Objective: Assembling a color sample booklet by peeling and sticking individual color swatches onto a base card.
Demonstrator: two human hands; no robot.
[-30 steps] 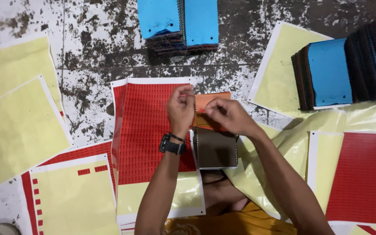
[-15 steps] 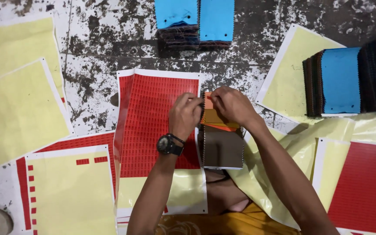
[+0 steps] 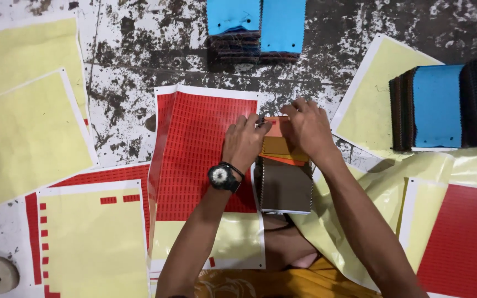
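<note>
Both grips closed on the top edge of a swatch stack — left hand pinching from its side with fingertips curled over the orange top layer, right hand pressing down and gripping from the other side, the two nearly touching above the stack. Black wristwatch on the left wrist. Swatch stack lying between the forearms, orange and yellow layers showing under the fingers, a brown-grey piece with a pinked edge lower down, nearest the body.

Just left of the stack, touching it: a red sticker sheet with rows of small labels, white-bordered, partly under the left hand. More sheets spread about on the speckled, paint-worn floor — pale yellow backing sheets on the left with a few red labels along their edges, another red sheet at lower right, crumpled yellow film beside it. Well apart at the top: a dark swatch bundle capped in blue. At the right edge, a second blue-faced bundle resting on a yellow sheet. Orange garment at the bottom edge.
</note>
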